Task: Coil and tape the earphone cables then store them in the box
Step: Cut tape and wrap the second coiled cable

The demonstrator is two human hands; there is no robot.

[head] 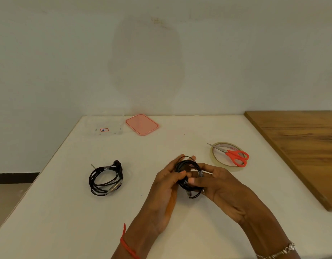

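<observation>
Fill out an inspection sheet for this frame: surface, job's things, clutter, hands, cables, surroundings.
Surface: white table, with a wooden board along its right side.
Job's things: clear box at the far left, open; pink lid flat beside it; tape roll to the right, with orange-handled scissors lying across it.
Clutter: nothing seen.
Hands: left hand and right hand both grip the second earphone coil above the table.
Cables: taped earphone coil lies on the table to the left; whether the held coil is fully taped cannot be told.
Surroundings: plain pale wall behind the table.
</observation>
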